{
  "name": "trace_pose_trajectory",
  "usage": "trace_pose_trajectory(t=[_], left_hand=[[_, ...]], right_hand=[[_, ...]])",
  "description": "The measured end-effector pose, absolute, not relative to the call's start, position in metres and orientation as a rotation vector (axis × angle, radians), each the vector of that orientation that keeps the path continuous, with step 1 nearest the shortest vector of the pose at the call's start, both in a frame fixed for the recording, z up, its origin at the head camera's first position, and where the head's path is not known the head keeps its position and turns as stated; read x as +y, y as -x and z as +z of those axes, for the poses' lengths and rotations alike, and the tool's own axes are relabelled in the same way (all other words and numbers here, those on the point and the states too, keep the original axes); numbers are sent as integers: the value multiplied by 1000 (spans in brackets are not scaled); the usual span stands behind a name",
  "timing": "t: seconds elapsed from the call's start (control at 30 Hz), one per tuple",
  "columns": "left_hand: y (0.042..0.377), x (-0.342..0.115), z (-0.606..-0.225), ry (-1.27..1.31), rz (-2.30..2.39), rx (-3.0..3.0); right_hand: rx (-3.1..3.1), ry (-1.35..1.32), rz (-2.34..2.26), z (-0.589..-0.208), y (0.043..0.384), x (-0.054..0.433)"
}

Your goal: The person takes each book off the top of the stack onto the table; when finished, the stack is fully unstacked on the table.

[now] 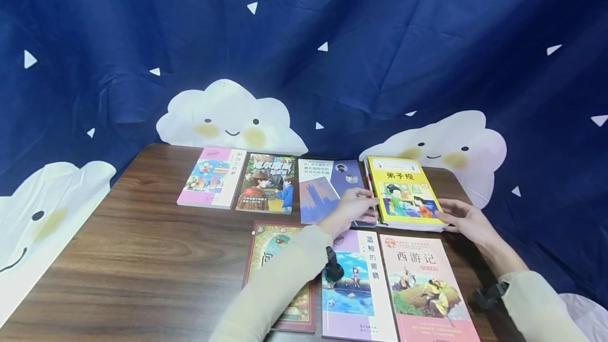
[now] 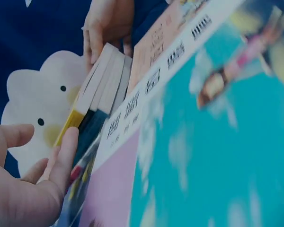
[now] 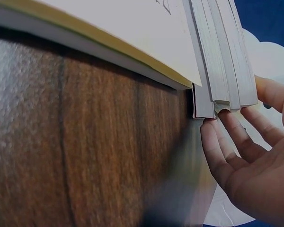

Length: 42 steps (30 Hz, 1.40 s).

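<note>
A yellow-covered picture book [image 1: 407,190] tops a small stack of books at the back right of the table. My left hand [image 1: 352,206] touches the stack's left side, fingers extended; in the left wrist view, fingertips [image 2: 70,137] rest by the yellow book's spine edge. On the opposite side, my right hand [image 1: 467,220] touches the stack's right side. From the right wrist view, its fingers [image 3: 241,142] lie fairly straight against the page edges [image 3: 229,71] of the stacked books, with the thumb near the top one. A purple-blue book [image 1: 315,199] lies partly under my left hand.
A pink-and-white book [image 1: 209,178] and a comic-style book [image 1: 267,186] lie along the back. In front are a red-bordered book [image 1: 304,310], partly behind my left sleeve, a whale-blue book [image 1: 353,289] and a pink book [image 1: 429,289]. A blue cloud-print curtain [image 1: 285,41] hangs behind the wooden table [image 1: 133,257].
</note>
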State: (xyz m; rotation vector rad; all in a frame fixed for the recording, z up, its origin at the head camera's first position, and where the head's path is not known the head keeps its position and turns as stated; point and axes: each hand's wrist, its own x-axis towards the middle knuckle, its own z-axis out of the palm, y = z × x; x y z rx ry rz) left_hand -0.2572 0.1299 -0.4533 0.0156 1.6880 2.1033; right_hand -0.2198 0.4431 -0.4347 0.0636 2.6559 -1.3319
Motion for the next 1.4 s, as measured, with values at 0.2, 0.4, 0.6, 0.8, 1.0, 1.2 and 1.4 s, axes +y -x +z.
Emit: trace_pose_trajectory(t=[0.2, 0.4, 0.6, 0.8, 1.0, 1.2, 1.4], left_hand=[[259, 146, -461, 82, 2175, 1649], [261, 153, -466, 106, 2201, 1623], [263, 158, -464, 126, 2188, 1643], [268, 160, -468, 89, 2181, 1635], [268, 152, -469, 89, 2155, 1573], [268, 131, -459, 11, 2105, 1568], [267, 106, -447, -48, 2063, 1586]], right_hand=[[2663, -76, -1311, -436, 221, 443], [2666, -114, -1295, -437, 222, 445], [2679, -128, -1281, -435, 221, 444], [2686, -126, -1279, -435, 221, 444], [2668, -113, -1286, -438, 222, 443], [2672, -128, -1292, -439, 224, 442], [2709, -107, -1245, -441, 226, 443]])
